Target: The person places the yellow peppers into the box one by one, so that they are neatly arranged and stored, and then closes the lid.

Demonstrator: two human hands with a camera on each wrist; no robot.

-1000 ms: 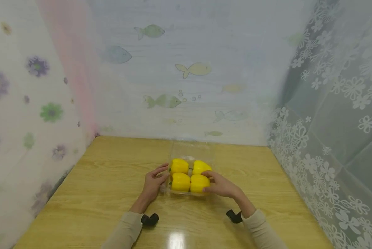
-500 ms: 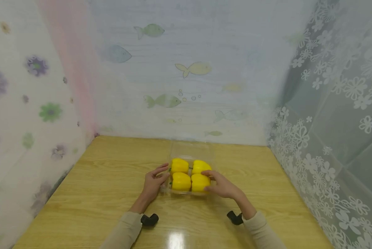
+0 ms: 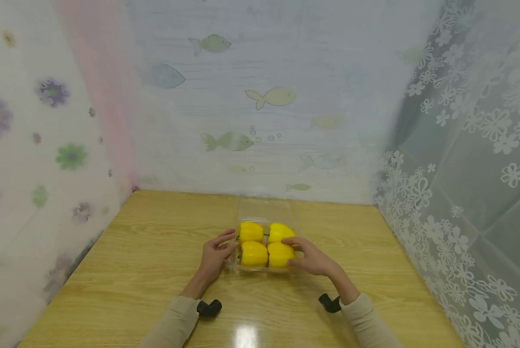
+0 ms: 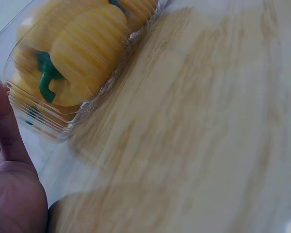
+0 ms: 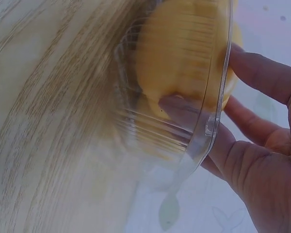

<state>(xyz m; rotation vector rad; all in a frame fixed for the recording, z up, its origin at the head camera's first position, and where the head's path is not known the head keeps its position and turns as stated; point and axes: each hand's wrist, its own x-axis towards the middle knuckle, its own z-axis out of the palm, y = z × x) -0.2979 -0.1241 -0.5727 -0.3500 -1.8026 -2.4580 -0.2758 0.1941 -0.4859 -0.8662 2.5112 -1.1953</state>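
Observation:
Several yellow bell peppers sit in two rows inside a clear plastic clamshell box (image 3: pixel 266 210), its lid laid back toward the wall. At the front right one, a bell pepper (image 3: pixel 279 255), my right hand (image 3: pixel 314 258) has its thumb and fingers round the right end. The right wrist view shows that thumb through the clear wall, inside the box. Along the box's left side rests my left hand (image 3: pixel 214 256), fingers fairly straight. In the left wrist view its thumb (image 4: pixel 5 126) is close to the rim, beside a pepper (image 4: pixel 87 48) with a green stem.
A wood-grain table (image 3: pixel 155 270) carries the box near its middle. Printed curtains close it in at the back (image 3: pixel 264 121), the left (image 3: pixel 68 193) and the right (image 3: pixel 460 203). Black wrist cameras sit below each hand, such as the left camera (image 3: pixel 209 308).
The two front peppers have shifted slightly right, and the front right one a little away from me, with my right hand on it. My left hand has stayed beside the box.

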